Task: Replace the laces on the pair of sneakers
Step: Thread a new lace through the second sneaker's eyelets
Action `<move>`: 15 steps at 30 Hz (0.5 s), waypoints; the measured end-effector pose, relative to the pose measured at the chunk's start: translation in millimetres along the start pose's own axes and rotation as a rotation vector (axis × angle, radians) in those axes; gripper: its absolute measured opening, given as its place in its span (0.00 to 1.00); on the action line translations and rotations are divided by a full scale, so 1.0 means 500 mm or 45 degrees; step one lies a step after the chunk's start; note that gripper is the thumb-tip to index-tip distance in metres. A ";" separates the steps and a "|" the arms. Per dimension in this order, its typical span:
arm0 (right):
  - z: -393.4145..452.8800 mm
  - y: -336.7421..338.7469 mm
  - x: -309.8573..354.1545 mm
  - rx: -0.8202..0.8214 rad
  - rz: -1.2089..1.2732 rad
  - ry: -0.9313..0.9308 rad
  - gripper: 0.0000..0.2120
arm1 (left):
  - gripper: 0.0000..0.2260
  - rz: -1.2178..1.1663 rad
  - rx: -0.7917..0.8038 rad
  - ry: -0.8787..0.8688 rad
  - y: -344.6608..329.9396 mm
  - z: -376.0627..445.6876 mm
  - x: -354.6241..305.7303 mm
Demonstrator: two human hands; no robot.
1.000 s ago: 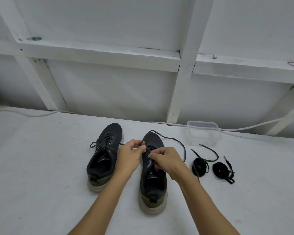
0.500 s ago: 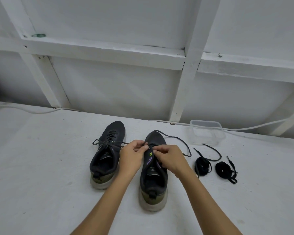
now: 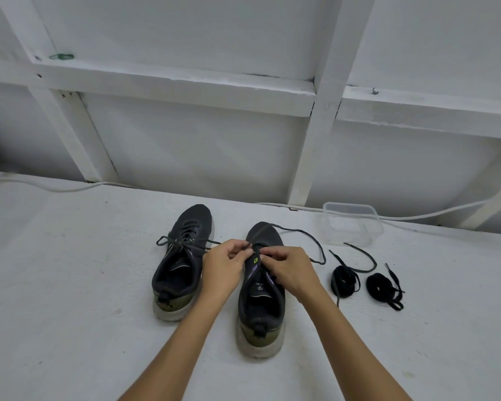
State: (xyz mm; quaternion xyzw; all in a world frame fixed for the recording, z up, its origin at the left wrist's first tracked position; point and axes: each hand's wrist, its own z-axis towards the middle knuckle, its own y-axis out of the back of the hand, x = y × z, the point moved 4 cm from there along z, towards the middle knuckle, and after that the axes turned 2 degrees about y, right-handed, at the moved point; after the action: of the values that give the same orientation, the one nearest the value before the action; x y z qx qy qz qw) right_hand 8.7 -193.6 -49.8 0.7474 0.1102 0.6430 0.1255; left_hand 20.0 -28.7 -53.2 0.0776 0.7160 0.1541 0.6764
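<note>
forearms: two bare forearms come up from the bottom edge and meet over the right sneaker.
right sneaker [image 3: 261, 311]: dark upper, pale sole with an olive heel patch, standing on the white surface [image 3: 70, 314] with its heel toward the camera and toe toward the wall; a small yellow-green mark shows on the tongue.
left hand [image 3: 222, 269]: fingers curled, thumb and fingertips pinching the dark lace at the top of the right sneaker's tongue.
right hand [image 3: 291, 270]: fingers curled over the eyelet area on that sneaker's right side, pinching the lace there; the exact spot under the fingers cannot be told.
loose lace [image 3: 307, 237]: a dark strand runs from the right sneaker's toe area, arcs out to the right over the surface and ends just beside the right hand.
left sneaker [image 3: 182, 261]: just beside the right one, same way round, laced, with a bow whose loops spread to both sides near the left hand.
coiled laces: two black bundles lie right of the sneakers, the nearer-in one [image 3: 343, 280] with a long tail curving away, the outer one [image 3: 381, 287] just beside it, apart from it.
clear container [image 3: 352, 222]: a transparent plastic tub beyond the bundles, near the wall.
cable [image 3: 55, 188]: a pale cord runs along the back of the surface.
wall frame [image 3: 324, 111]: white beams cross white panels; a green band [image 3: 61, 56] lies on the ledge at upper left.
</note>
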 end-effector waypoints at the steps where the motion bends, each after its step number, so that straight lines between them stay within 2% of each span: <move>1: 0.001 0.000 -0.001 0.001 0.003 0.000 0.06 | 0.05 0.009 0.007 -0.003 0.001 0.000 -0.001; 9: 0.001 -0.001 -0.005 -0.017 -0.006 0.004 0.06 | 0.04 0.153 -0.010 -0.089 -0.002 0.004 -0.013; 15: 0.001 -0.003 0.000 -0.021 -0.058 0.045 0.08 | 0.06 0.418 0.031 -0.302 0.000 0.009 -0.038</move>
State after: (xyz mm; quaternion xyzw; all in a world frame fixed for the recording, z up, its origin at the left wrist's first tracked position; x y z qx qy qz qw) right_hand 9.3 -192.1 -50.7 0.7322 0.1240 0.6540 0.1442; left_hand 26.0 -34.3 -35.6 0.2190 0.6107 0.2434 0.7210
